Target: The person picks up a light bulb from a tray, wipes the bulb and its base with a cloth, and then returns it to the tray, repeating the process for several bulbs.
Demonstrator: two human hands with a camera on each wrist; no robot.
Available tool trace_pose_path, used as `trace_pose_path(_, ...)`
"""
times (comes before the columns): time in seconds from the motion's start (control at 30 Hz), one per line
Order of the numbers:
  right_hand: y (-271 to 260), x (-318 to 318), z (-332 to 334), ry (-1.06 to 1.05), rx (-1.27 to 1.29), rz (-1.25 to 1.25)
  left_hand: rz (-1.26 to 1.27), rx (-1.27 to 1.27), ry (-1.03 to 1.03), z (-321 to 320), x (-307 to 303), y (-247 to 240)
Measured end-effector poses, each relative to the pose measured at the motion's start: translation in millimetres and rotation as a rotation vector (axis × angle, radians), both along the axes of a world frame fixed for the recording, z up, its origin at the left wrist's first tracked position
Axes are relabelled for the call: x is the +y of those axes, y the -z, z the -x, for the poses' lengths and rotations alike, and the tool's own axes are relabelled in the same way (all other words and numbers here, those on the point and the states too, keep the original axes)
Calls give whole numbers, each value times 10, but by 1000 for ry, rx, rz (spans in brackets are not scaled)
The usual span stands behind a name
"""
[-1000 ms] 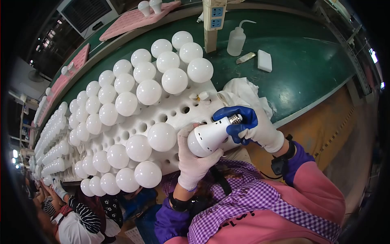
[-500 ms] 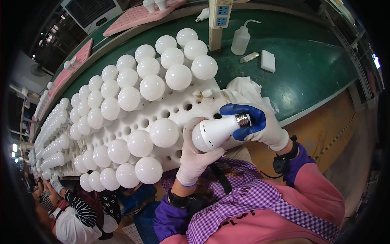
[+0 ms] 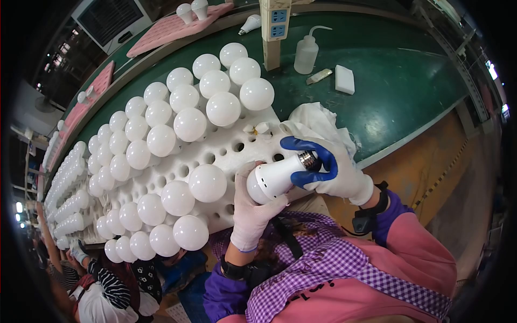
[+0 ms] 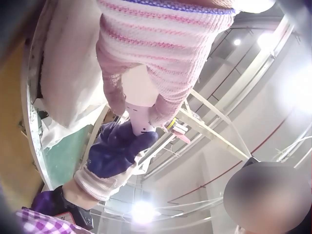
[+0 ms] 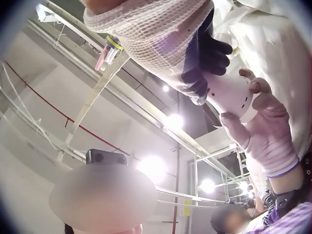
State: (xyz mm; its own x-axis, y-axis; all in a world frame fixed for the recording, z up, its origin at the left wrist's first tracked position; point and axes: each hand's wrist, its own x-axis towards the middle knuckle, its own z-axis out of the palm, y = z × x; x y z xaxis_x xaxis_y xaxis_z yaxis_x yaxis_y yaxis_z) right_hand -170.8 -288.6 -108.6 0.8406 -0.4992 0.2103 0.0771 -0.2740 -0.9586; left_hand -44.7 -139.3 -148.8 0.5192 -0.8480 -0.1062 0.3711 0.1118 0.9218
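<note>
A white bulb (image 3: 276, 176) with a metal screw base is held between both gloved hands, tilted with its base up to the right. My left hand (image 3: 252, 215), in a pale glove, grips the round end. Around the base end curl the blue-coated fingers of my right hand (image 3: 336, 171). In the left wrist view the bulb body (image 4: 140, 117) shows between the left fingers and the blue glove. The right wrist view shows the bulb (image 5: 231, 95) with small dark slots, the left fingers spread around its wide end.
Rows of round white bulbs (image 3: 208, 183) stand in a white foam board (image 3: 221, 156) with holes. Behind are a white cloth (image 3: 315, 119), a squeeze bottle (image 3: 306, 56), a white block (image 3: 344, 79) and a socket post (image 3: 272, 54). Another person's striped sleeve (image 3: 115, 288) is at the lower left.
Both hands still hold the bulb. The right hand's blue fingers have shifted around the base, showing more of the bulb's body than a second ago. The head view has moved slightly.
</note>
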Motion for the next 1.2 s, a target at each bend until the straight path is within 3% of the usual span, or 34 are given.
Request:
trace_pose_path(0.03,-5,18,-9,6,0,1,0,-171,-50,8,-8,54)
trace_pose_path(0.1,-27,54,-21,123,80,284,-35,-148,-60,49,8,21)
trace_pose_path(0.13,-39,94,-24,130,122,73,-70,-124,-77,66,8,-15)
trace_pose_path(0.23,-75,43,-19,146,82,-97,-74,-115,-66,84,0,-40)
trace_pose_path(0.3,-109,30,-59,137,55,6,-95,-62,-69,88,17,-144)
trace_pose_path(0.37,-277,47,-68,119,353,-228,-112,-10,-73,69,45,-138)
trace_pose_path(0.4,-218,10,-81,116,353,-226,-77,-145,-91,54,88,-65)
trace_pose_path(0.47,-47,-103,-104,112,113,214,-43,-280,-123,49,208,-31)
trace_pose_path(0.5,-67,-117,-122,126,111,165,-122,-426,-145,55,284,-53)
trace_pose_path(0.57,-164,-187,-220,163,174,571,-204,-571,-166,64,395,-71)
trace_pose_path(0.6,-158,-222,-302,162,172,571,-250,-643,-200,63,432,-77)
trace_pose_path(0.67,-67,-274,-504,26,-47,1043,-297,-722,-237,55,465,-89)
trace_pose_path(0.77,348,-351,-734,50,47,1201,-328,-743,-289,64,483,-76)
trace_pose_path(0.8,271,-299,-742,85,170,1231,-342,-761,-293,68,488,-27)
trace_pose_path(0.93,449,-243,-828,267,198,1215,-406,-801,-309,84,498,-12)
trace_pose_path(1.1,427,-255,-820,286,267,1263,-452,-828,-271,82,537,-64)
trace_pose_path(1.2,222,-139,-574,217,111,947,-471,-705,-292,93,581,-63)
